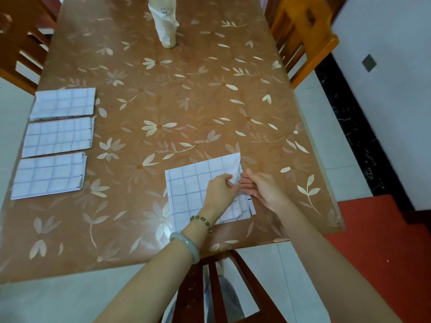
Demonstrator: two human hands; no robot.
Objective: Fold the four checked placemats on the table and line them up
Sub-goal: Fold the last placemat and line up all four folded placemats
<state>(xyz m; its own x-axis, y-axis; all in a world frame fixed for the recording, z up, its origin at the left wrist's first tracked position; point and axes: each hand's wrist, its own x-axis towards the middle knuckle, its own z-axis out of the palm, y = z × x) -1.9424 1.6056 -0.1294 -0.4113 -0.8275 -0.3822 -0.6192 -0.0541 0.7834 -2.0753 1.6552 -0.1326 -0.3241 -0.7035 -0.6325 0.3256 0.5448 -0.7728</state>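
I'm watching left hand point(220, 192) and right hand point(263, 190) fingers clamping the fourth placemat point(191, 185); folded placemats point(58, 136) are lying well left.

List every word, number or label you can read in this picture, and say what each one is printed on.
White wrapper at the far end of the table: a few rows of small dark print, too blurred to read.
Three folded placemats on the left: grid lines only, no writing.
Fourth placemat in front: grid lines only, no writing.
No text in view can be read.
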